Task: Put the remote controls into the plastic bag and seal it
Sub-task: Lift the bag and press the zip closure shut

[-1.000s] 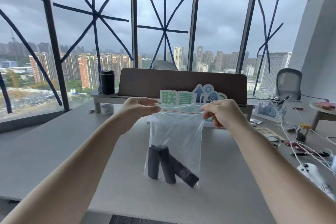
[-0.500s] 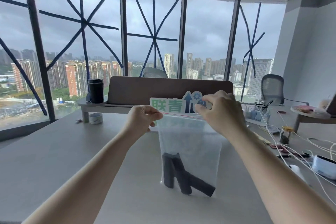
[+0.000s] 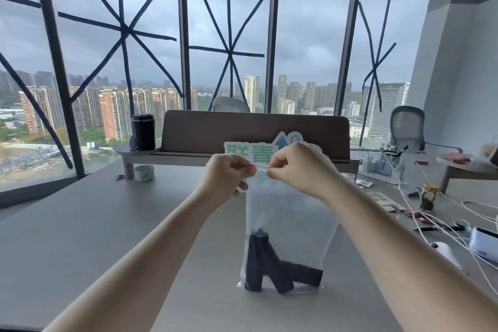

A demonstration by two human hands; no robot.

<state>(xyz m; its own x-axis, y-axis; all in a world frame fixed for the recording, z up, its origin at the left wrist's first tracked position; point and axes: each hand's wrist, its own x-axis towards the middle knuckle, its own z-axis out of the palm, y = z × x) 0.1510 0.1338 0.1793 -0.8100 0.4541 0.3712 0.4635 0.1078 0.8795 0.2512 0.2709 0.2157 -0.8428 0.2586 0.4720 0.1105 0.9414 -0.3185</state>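
A clear plastic bag (image 3: 291, 213) with a red zip strip hangs upright in front of me, its bottom resting on the grey table (image 3: 107, 224). Three black remote controls (image 3: 272, 267) lie inside at the bottom, two leaning together and one flatter to the right. My left hand (image 3: 229, 170) pinches the top strip at its left end. My right hand (image 3: 299, 167) pinches the same strip just to the right, fingertips nearly touching the left hand's. The bag's right top corner is hidden behind my right hand.
A brown desk screen (image 3: 256, 129) with a green-lettered sign (image 3: 250, 152) stands behind the bag. A black tumbler (image 3: 143, 131) and tape roll (image 3: 144, 173) sit at back left. White cables (image 3: 431, 213), a white device (image 3: 483, 244) and small items clutter the right side.
My right hand has slid left along the zip strip until it is close to my left hand. The view has shifted, with the bag lower and to the right in the frame.
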